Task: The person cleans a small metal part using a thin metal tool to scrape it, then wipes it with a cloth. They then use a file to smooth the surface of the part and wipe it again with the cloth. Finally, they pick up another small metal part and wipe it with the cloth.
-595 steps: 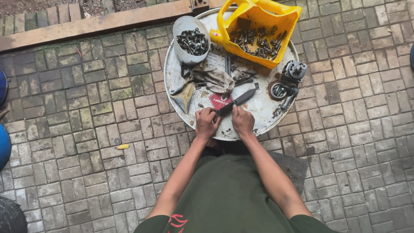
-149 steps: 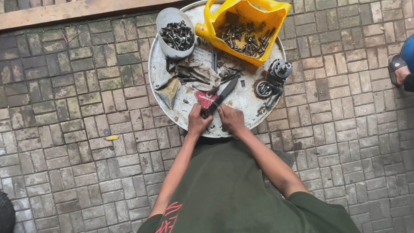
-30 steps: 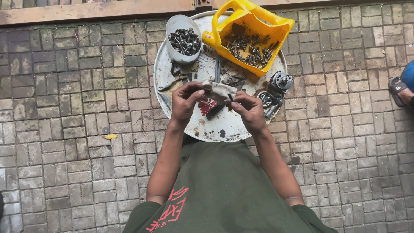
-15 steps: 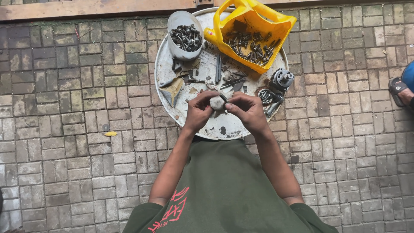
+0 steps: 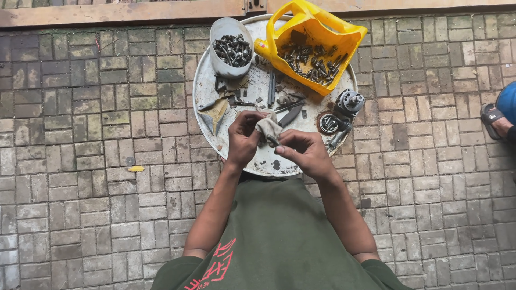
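My left hand (image 5: pixel 243 138) and my right hand (image 5: pixel 302 152) meet over the near part of a round metal tray (image 5: pixel 201 91). Both pinch a small dirty grey rag (image 5: pixel 268 127) that is bunched between the fingers. A small dark part seems wrapped in the rag, but I cannot tell what it is. The hands hover just above the tray's bare near rim.
On the tray stand a grey bowl of dark bolts (image 5: pixel 231 47), a cut yellow jug holding more bolts (image 5: pixel 317 45), a round metal engine part (image 5: pixel 349 102), a bearing (image 5: pixel 328 123) and loose tools. Brick paving surrounds it. A wooden beam (image 5: pixel 123 12) runs along the far side. Another person's sandalled foot (image 5: pixel 497 121) is at right.
The red-handled tool seen between my hands earlier is gone from them. My hands have drawn together and now hold the grey rag, closer to me than a second ago.
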